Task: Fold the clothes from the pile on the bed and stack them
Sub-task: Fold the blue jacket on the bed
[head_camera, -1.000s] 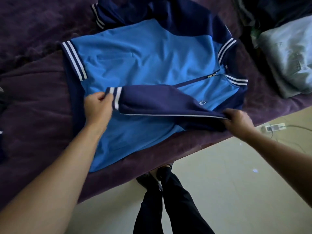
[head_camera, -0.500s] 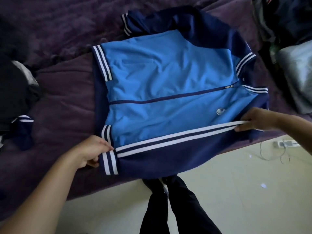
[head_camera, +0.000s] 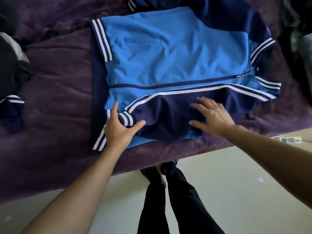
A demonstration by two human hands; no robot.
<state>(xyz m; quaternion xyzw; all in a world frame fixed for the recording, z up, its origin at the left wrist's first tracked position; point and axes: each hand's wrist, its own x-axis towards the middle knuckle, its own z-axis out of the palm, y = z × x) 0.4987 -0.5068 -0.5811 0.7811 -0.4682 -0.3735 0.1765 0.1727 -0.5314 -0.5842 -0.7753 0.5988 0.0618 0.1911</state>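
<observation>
A blue jacket (head_camera: 168, 53) with navy shoulders is lying spread out, front up and zipped, on the purple-covered bed (head_camera: 55, 78), with one side running close along the bed's near edge. One navy sleeve (head_camera: 168, 119) with white stripes is lying folded across the front, just below the zipper (head_camera: 168, 85). The left hand (head_camera: 118, 130) is resting open on the jacket at the sleeve's striped cuff (head_camera: 126, 119), forefinger straight and thumb stretched out, the cuff lying between them. The right hand (head_camera: 212, 117) is pressing flat on the sleeve, fingers spread and straight, gripping nothing. Dark clothes (head_camera: 11, 68) are lying heaped at the bed's left edge, and a grey garment (head_camera: 303, 48) is showing at the right edge. The person's legs in dark trousers (head_camera: 168, 208) are standing on the pale floor (head_camera: 236, 191) beside the near edge.
</observation>
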